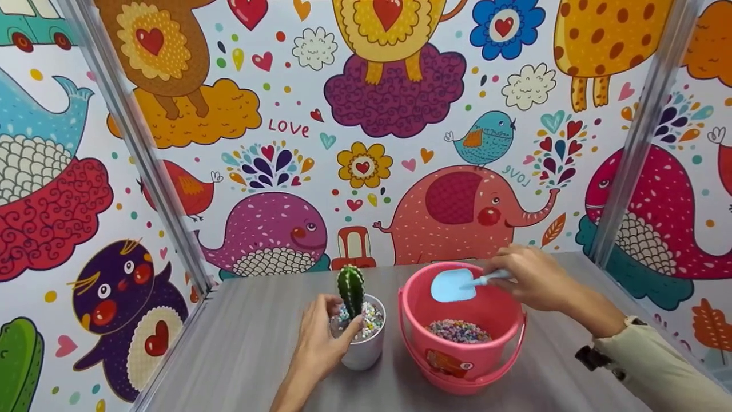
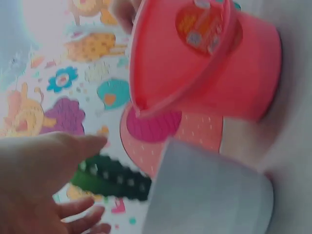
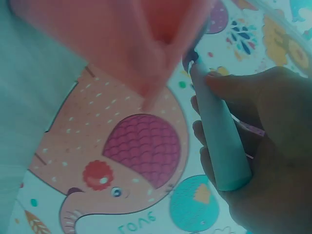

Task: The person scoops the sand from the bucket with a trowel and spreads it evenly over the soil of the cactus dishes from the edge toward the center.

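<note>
A green cactus [image 1: 350, 290] stands upright in a white pot [image 1: 362, 353] with small multicoloured pebbles [image 1: 370, 321] around its base. My left hand [image 1: 321, 336] is beside the pot's rim, thumb and fingers spread on either side of the cactus; in the left wrist view the thumb lies close to the cactus [image 2: 112, 178], and whether it touches is unclear. My right hand [image 1: 532, 277] grips the handle [image 3: 222, 141] of a light-blue toy shovel [image 1: 454, 286]. Its blade hangs over the pink bucket [image 1: 463, 366], and no pebbles show on it. More coloured pebbles [image 1: 459, 331] lie in the bucket.
Bucket and pot stand side by side on a grey wood-grain table [image 1: 246, 343]. The bucket's pink handle [image 1: 409, 343] hangs down around its front. Walls printed with cartoon animals [image 1: 457, 217] enclose the back and sides, with metal posts [image 1: 154, 166] at the corners.
</note>
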Tool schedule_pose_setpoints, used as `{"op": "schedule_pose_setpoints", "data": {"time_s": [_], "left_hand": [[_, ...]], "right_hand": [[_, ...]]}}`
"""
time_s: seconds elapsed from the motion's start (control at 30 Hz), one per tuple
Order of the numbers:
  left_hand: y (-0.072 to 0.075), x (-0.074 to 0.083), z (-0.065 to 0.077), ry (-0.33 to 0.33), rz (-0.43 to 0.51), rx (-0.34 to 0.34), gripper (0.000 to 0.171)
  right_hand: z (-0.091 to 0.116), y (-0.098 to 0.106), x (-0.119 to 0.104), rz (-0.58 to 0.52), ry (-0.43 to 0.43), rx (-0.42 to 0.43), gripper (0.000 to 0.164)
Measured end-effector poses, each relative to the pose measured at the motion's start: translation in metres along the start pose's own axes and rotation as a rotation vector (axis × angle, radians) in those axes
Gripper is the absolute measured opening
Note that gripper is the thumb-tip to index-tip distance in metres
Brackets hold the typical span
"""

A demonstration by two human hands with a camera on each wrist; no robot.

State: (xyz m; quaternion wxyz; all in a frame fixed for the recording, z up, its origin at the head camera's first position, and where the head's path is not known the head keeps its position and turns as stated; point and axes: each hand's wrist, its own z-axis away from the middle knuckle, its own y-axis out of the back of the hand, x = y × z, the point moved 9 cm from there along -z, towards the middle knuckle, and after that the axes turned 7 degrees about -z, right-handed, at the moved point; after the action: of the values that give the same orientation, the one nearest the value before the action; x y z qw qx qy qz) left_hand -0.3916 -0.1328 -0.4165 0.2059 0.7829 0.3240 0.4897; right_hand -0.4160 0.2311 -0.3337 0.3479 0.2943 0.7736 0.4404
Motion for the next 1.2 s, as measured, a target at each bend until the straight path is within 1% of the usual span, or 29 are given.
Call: {"op": "schedule_pose_setpoints", "data": {"time_s": [0.07,0.13,0.2,0.33,0.4,0.53,0.63,0.73,0.77,0.87,0.97,1.1,1.2], "left_hand": [[-0.003,0.013,0.001,-0.049,0.06,-0.012,0.04],[-0.01,0.025,0.002,-0.092,0.112,-0.039,0.034],[-0.019,0.035,0.004,-0.124,0.148,-0.069,0.032],[-0.038,0.05,0.006,-0.181,0.165,-0.118,0.036],[-0.048,0.054,0.006,-0.181,0.172,-0.143,0.04],[-0.068,0.057,0.005,-0.133,0.198,-0.18,0.048],[-0.082,0.057,0.003,-0.09,0.213,-0.182,0.054],[-0.093,0.055,0.001,-0.057,0.237,-0.167,0.059],[-0.095,0.054,0.001,-0.049,0.258,-0.164,0.06],[-0.102,0.052,0.0,-0.046,0.326,-0.155,0.058],[-0.107,0.053,0.0,-0.064,0.403,-0.168,0.054],[-0.11,0.052,-0.001,-0.071,0.46,-0.181,0.052],[-0.11,0.049,0.0,-0.054,0.482,-0.185,0.052]], "right_hand": [[0.0,-0.004,0.004,-0.007,-0.001,-0.017,0.027],[-0.002,-0.009,0.006,-0.005,0.01,-0.031,0.026],[-0.005,-0.014,0.006,0.005,0.025,-0.04,0.025],[-0.01,-0.022,0.004,0.033,0.054,-0.058,0.023],[-0.011,-0.026,0.001,0.052,0.067,-0.064,0.023],[-0.014,-0.035,-0.005,0.126,0.103,-0.058,0.023],[-0.016,-0.043,-0.011,0.195,0.138,-0.044,0.022],[-0.019,-0.051,-0.014,0.239,0.166,-0.054,0.02],[-0.019,-0.054,-0.015,0.251,0.169,-0.062,0.02],[-0.021,-0.062,-0.016,0.272,0.168,-0.095,0.02],[-0.022,-0.066,-0.016,0.288,0.176,-0.112,0.019],[-0.024,-0.07,-0.017,0.312,0.184,-0.12,0.017],[-0.025,-0.075,-0.018,0.352,0.185,-0.131,0.015]]}}
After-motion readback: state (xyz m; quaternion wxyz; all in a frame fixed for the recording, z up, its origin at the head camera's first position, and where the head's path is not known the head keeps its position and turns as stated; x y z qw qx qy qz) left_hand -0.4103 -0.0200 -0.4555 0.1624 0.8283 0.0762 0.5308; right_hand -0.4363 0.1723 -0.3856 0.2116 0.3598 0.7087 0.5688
